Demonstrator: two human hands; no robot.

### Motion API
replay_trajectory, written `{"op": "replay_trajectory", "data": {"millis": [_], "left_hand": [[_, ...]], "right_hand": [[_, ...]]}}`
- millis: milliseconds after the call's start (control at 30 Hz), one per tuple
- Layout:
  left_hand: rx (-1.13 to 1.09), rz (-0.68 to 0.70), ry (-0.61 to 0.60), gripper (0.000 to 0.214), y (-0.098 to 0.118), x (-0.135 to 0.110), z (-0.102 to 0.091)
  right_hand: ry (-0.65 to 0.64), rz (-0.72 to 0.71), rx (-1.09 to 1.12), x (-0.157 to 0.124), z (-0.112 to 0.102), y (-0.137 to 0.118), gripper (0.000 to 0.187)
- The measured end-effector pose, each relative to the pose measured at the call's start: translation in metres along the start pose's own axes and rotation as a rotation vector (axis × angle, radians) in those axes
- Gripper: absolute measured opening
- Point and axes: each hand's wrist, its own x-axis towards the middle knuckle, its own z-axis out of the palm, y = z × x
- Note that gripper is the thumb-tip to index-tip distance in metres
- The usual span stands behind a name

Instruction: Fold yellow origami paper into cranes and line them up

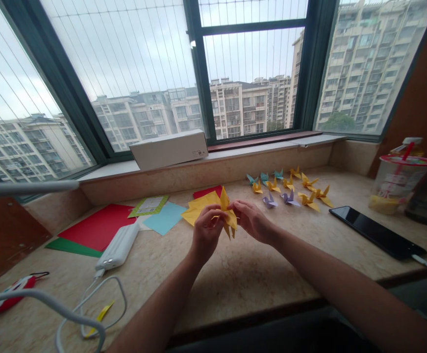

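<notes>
Between my two hands, above the stone sill, is a partly folded yellow origami crane, one point standing up and two narrow points hanging down. My left hand pinches it from the left with thumb and fingers. From the right, the fingers of my right hand close on its other side; their tips are partly hidden by the paper. Behind my left hand lie yellow paper sheets, with a red sheet partly under them. Finished paper cranes in yellow, teal and purple stand to the right.
At left lie red paper, light blue paper, a white power bank with its cable, and a red-and-white object. A phone and a plastic cup are at right. A white box rests by the window.
</notes>
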Motion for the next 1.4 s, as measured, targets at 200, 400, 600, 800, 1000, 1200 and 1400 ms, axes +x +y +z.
{"op": "replay_trajectory", "data": {"millis": [200,400,600,800,1000,1200,1400], "left_hand": [[0.057,0.008,-0.010,0.012,0.003,-0.001,0.000],[-0.232,-0.187,-0.015,0.025,-0.001,-0.003,0.006],[-0.324,-0.299,-0.025,0.045,-0.009,-0.001,0.008],[-0.333,-0.323,-0.026,0.053,-0.008,0.000,0.006],[-0.229,-0.283,-0.060,0.049,-0.010,-0.001,0.003],[-0.039,-0.163,-0.105,0.046,-0.020,0.001,-0.003],[0.238,0.019,-0.134,0.032,-0.016,0.005,-0.008]], "right_hand": [[0.011,-0.087,-0.097,0.004,-0.004,0.005,0.029],[0.120,-0.215,-0.191,0.007,-0.005,0.005,0.040],[0.073,-0.269,-0.251,0.005,-0.003,0.009,0.034],[0.151,-0.334,-0.440,0.003,-0.005,0.011,0.027],[0.082,-0.329,-0.640,0.004,-0.009,0.007,0.023],[0.026,-0.342,-0.761,0.007,-0.015,0.007,0.041],[0.047,-0.364,-0.784,0.003,-0.012,0.006,0.032]]}}
